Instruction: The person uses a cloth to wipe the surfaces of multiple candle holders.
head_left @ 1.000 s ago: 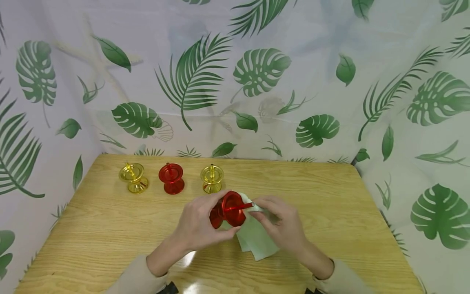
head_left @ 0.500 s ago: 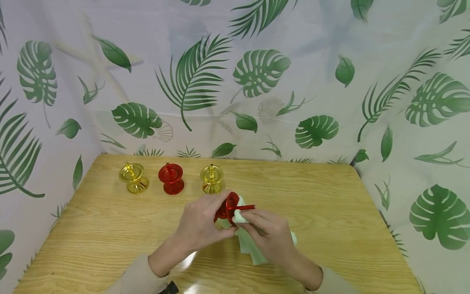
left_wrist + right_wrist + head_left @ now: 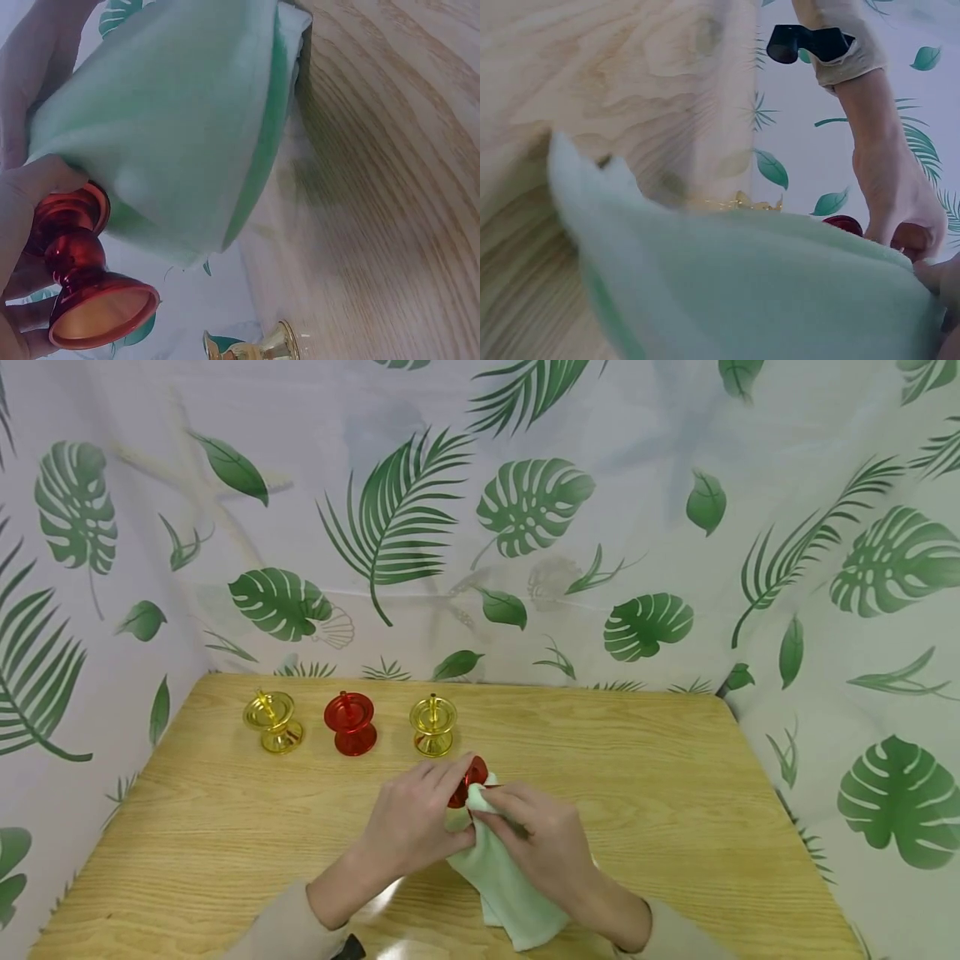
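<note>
My left hand [image 3: 408, 818] grips a shiny red candle holder [image 3: 476, 770] above the table, tilted on its side. In the left wrist view its flared base [image 3: 105, 311] points down and away, with the thumb pressing near the dish end. A pale green cloth [image 3: 510, 885] is pinched between the thumb and fingers of my right hand [image 3: 543, 835]. The bunched cloth lies against the dish end and covers most of the central rod there. Loose cloth hangs below both hands; it fills much of the right wrist view.
Along the back of the wooden table [image 3: 600, 735] stand a gold candle holder [image 3: 281, 739], a red one [image 3: 355, 739] and another gold one [image 3: 432, 742]. Behind them hangs a white sheet [image 3: 435, 535] with green leaf prints, also along both sides.
My right hand has moved left with the cloth, onto the red candle holder's rod, now mostly hidden. The holder has turned its dish toward the right. More cloth hangs down at the front.
</note>
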### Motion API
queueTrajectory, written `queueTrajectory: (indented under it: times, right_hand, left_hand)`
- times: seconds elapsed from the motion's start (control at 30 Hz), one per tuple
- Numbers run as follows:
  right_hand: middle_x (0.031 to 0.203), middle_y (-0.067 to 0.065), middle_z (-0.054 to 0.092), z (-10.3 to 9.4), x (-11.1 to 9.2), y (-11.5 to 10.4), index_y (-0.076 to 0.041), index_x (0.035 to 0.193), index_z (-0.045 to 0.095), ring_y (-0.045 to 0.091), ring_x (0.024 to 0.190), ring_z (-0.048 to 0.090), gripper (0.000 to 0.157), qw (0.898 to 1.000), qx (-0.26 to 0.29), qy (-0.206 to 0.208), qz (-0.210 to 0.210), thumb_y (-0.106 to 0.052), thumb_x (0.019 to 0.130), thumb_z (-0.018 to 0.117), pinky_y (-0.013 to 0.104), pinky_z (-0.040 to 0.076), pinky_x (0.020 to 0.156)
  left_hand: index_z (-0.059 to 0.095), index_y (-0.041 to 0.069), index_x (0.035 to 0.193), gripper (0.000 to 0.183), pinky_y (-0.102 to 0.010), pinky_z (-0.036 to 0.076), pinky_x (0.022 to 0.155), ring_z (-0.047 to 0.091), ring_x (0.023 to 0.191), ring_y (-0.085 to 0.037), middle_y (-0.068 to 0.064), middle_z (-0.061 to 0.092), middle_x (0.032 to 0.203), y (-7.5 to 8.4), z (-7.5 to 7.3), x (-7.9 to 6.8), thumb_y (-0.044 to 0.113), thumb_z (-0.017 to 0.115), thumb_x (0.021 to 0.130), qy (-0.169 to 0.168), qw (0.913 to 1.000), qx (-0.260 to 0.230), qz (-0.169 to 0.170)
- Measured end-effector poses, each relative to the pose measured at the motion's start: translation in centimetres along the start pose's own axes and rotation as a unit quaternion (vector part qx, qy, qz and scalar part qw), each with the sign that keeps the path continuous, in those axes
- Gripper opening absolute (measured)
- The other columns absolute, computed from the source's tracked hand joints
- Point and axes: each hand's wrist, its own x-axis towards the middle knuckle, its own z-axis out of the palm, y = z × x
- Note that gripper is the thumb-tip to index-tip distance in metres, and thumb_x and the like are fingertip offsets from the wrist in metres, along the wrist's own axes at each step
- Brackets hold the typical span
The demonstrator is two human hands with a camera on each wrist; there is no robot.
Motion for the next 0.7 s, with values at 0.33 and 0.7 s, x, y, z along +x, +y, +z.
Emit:
queueTrajectory:
  times: [0.33, 0.7]
  right_hand:
    - [0.097, 0.010, 0.079, -0.1, -1.1, 1.7, -0.001, 0.107, 0.081, 0.020, 0.079, 0.077, 0.032, 0.994, -0.027, 0.026, -0.100, -0.025, 0.107, 0.060, 0.023, 0.063, 0.071]
    - [0.086, 0.013, 0.075, -1.3, -0.7, 2.9, 0.003, 0.096, 0.077, 0.020, 0.063, 0.073, 0.030, 0.983, -0.038, 0.127, -0.128, -0.022, 0.105, 0.065, 0.023, 0.061, 0.060]
  left_hand:
    - [0.070, 0.011, 0.125, 0.071, -0.021, 0.056, 0.059, 0.072, 0.082, -0.010, 0.004, 0.079, 0.098, 0.0, -0.3, 0.2, 0.035, 0.095, 0.063, -0.023, 0.9931, -0.100, -0.056]
    - [0.068, 0.014, 0.123, 0.067, -0.014, 0.051, 0.058, 0.068, 0.071, -0.004, 0.007, 0.076, 0.089, -0.2, -0.6, 0.5, 0.042, 0.093, 0.067, -0.034, 0.9881, -0.126, -0.082]
